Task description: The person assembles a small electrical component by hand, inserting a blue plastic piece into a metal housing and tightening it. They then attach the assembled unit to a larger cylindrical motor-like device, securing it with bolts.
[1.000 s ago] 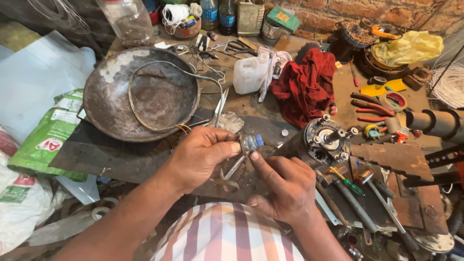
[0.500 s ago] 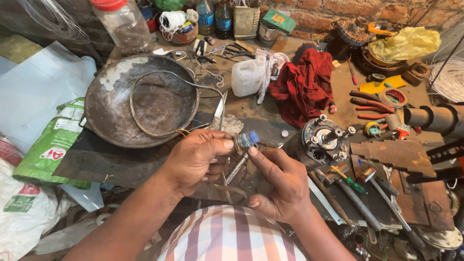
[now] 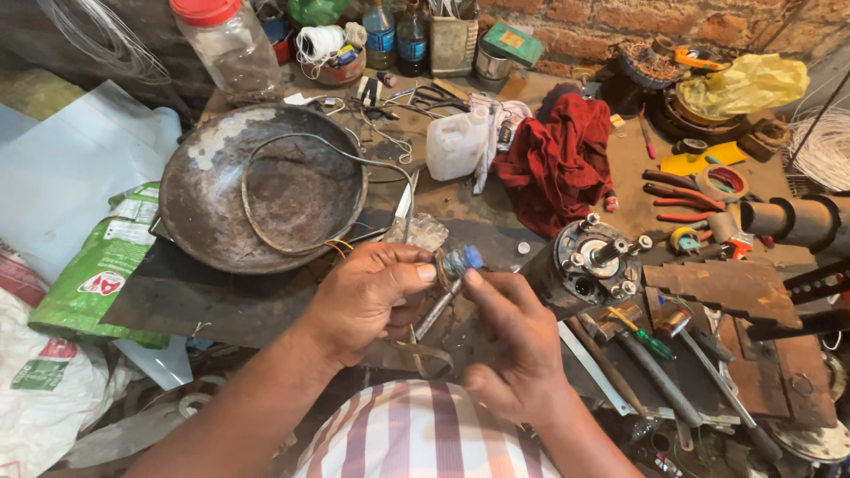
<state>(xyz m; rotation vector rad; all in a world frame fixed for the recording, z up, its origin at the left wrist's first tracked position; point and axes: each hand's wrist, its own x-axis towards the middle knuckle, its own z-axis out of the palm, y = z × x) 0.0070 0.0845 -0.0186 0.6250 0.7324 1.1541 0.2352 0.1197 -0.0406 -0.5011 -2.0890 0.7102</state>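
In the head view my left hand (image 3: 367, 296) pinches a small blue-capped part (image 3: 461, 261) between thumb and forefinger, and a thin metal tool (image 3: 436, 310) slants down under the palm. My right hand (image 3: 513, 345) meets it from the right, its fingertip touching the same small part. Both hands hover over the dark workbench, just left of a round electric motor (image 3: 589, 265) with its shaft pointing up. A curled brown strip (image 3: 425, 350) hangs below the hands.
A rusty round pan (image 3: 212, 199) with a wire loop lies at the left. A red rag (image 3: 558, 159), a white jug (image 3: 456, 142) and bottles stand behind. Pliers, tape and screwdrivers (image 3: 655, 345) crowd the right side. A green bag (image 3: 97, 265) lies at the left edge.
The view has tilted down a little. Both hands stay on the small part; my right hand's fingers have shifted slightly against it.
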